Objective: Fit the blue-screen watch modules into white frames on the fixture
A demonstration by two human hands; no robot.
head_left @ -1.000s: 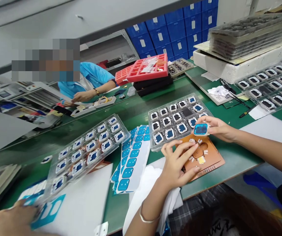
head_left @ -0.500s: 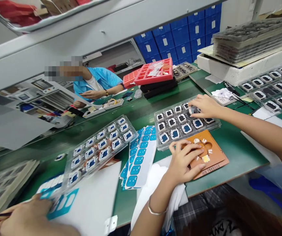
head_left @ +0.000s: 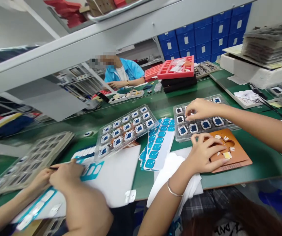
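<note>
A green worktop (head_left: 263, 141) is seen at a slant beneath a grey overhead shelf (head_left: 121, 36). Blue bins (head_left: 202, 49) with white labels are stacked at the back, and red trays (head_left: 176, 74) are piled on the bench in front of them. Beyond the worktop, a person in a blue top (head_left: 132, 70) is seated. At the lower left, a co-worker's hands (head_left: 63, 175) are held together beside a white board (head_left: 123, 167).

The left hand (head_left: 208, 152) is laid on an orange-brown plate (head_left: 241, 152), with its fingers spread. The right hand (head_left: 201, 109) is lowered over a clear tray (head_left: 180, 139) of white-rimmed pieces (head_left: 206, 124), its fingers bent downward; whether anything is pinched cannot be told, as the fingertips are partly hidden. The tray is placed just behind the plate. Blue sticker sheets (head_left: 158, 147) are fanned out between it and a second clear tray (head_left: 127, 144), and a white cloth (head_left: 167, 177) is bunched under the left forearm.

Compared with the earlier frame, the view has been turned leftward, so more of the co-worker's arms is shown. The right hand has been shifted toward the left part of the tray, while the left hand is still kept on the plate.
</note>
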